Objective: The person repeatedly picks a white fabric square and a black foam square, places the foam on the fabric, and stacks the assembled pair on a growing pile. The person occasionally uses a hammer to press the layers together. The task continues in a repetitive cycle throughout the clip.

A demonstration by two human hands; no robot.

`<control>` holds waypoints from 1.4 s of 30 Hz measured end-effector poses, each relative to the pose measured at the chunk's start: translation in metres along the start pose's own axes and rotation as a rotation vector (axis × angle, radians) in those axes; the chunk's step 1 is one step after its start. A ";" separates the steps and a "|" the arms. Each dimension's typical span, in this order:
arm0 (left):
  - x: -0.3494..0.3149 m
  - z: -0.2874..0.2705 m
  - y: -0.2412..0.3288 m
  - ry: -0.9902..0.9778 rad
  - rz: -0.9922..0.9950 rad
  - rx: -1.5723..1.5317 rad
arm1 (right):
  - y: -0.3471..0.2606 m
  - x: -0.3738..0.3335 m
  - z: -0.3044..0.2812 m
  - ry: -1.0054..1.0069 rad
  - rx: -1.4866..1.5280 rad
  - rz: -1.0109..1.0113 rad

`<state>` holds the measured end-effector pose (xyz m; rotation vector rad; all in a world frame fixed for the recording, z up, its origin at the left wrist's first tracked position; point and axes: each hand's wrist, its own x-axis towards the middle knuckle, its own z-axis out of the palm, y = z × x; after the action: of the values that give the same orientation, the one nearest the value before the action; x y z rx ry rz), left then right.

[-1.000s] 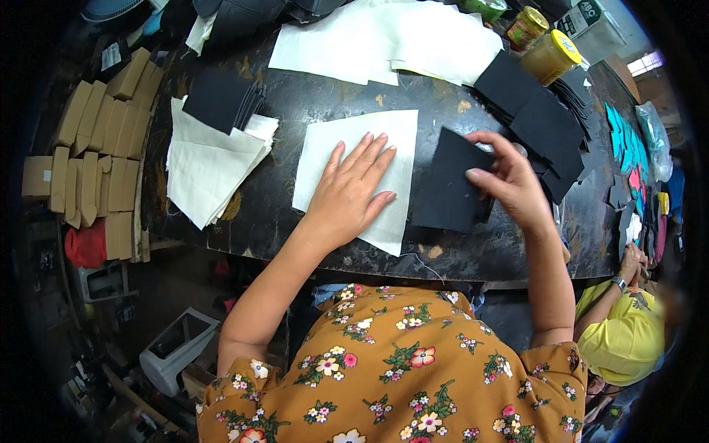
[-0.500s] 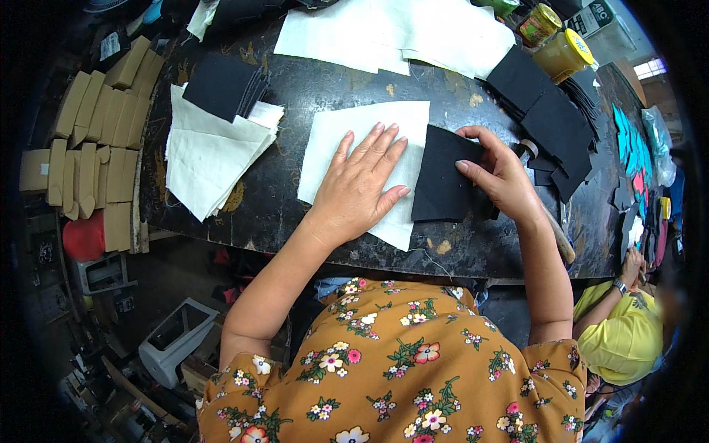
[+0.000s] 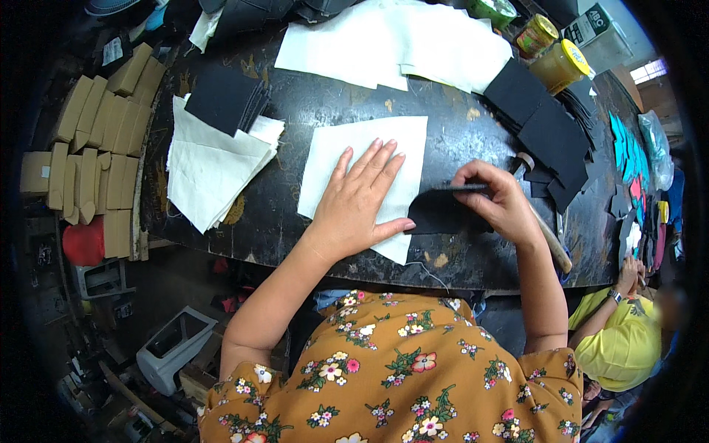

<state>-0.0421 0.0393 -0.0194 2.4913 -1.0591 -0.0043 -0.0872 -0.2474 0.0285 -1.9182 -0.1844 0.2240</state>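
Note:
My left hand (image 3: 356, 199) lies flat with fingers spread on a white piece of cloth (image 3: 401, 136) in the middle of the dark table. Its thumb rests by the cloth's right edge, where a black piece of fabric (image 3: 442, 214) meets it. Between the thumb and fingers of my right hand (image 3: 501, 203), the black piece is pinched and its far side is raised, so it is seen nearly edge-on. Its left end stays down near my left thumb. Whether it overlaps the white cloth or only touches it, I cannot tell.
On the left lie white cloths (image 3: 199, 177) with black pieces (image 3: 225, 100) on top. More white cloth (image 3: 340, 48) is at the back. At right are stacked black pieces (image 3: 554, 133), a hammer (image 3: 550, 240) and jars (image 3: 560, 66). A person in yellow (image 3: 620, 340) works at far right.
My right hand has lifted the far side of the black piece, which lay flat before and is now tilted up. My left hand stays pressed on the white cloth. The view has shifted slightly.

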 end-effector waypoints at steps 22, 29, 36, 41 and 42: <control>0.005 -0.014 0.006 -0.100 0.009 0.025 | -0.015 0.021 0.018 0.001 -0.703 -0.025; 0.063 -0.054 -0.020 -0.026 -0.018 -0.241 | -0.023 0.027 0.026 0.009 -0.977 -0.232; 0.223 -0.034 -0.097 0.403 -0.359 -0.068 | -0.016 0.041 -0.012 0.030 -0.730 -0.293; 0.275 -0.028 -0.131 0.230 -0.571 -0.089 | 0.008 0.111 -0.097 0.311 -0.747 -0.277; 0.280 -0.029 -0.135 0.161 -0.596 -0.107 | 0.015 0.126 -0.109 0.319 -0.750 -0.223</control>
<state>0.2537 -0.0594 0.0000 2.5595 -0.2220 -0.0368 0.0617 -0.3213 0.0436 -2.6145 -0.2934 -0.3529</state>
